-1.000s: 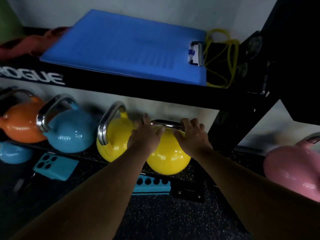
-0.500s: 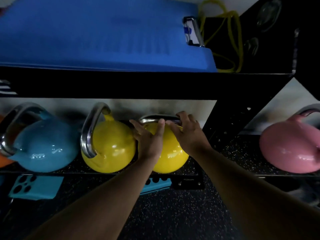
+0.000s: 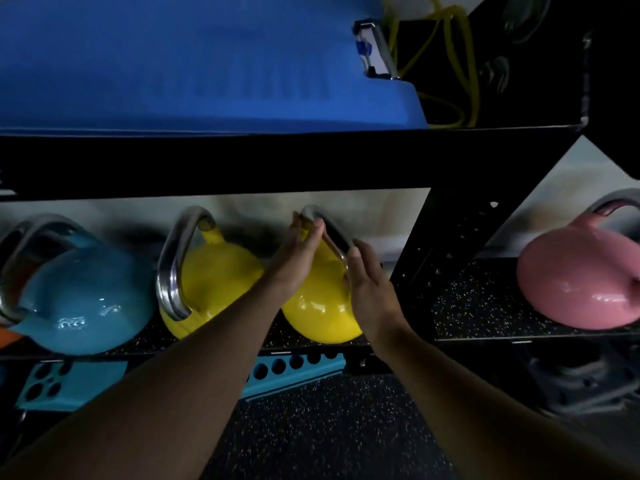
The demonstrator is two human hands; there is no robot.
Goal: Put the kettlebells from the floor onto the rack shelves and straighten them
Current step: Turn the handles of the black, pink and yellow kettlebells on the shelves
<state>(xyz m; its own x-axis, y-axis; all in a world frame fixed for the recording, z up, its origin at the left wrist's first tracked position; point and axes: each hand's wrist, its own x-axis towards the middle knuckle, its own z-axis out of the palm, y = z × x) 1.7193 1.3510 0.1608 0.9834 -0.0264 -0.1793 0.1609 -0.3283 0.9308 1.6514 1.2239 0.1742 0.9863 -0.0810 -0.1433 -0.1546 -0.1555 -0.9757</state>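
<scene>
Two yellow kettlebells stand side by side on the lower rack shelf (image 3: 346, 344). The right yellow kettlebell (image 3: 320, 313) has its steel handle turned edge-on toward me. My left hand (image 3: 298, 261) grips the far end of that handle. My right hand (image 3: 367, 289) holds the near end and rests against the bell's right side. The left yellow kettlebell (image 3: 214, 278) stands with its handle turned the same way. A light blue kettlebell (image 3: 86, 303) sits further left, with an orange one barely showing at the frame's left edge.
A pink kettlebell (image 3: 581, 282) sits on the neighbouring shelf to the right, past the black rack upright (image 3: 450, 244). A blue mat (image 3: 207, 64) and yellow bands (image 3: 457, 64) lie on the upper shelf. Teal perforated blocks (image 3: 69, 382) lie on the speckled floor below.
The right yellow kettlebell's handle has been rotated from crosswise to edge-on, matching its neighbour. Both hands followed it. The camera moved closer and to the right.
</scene>
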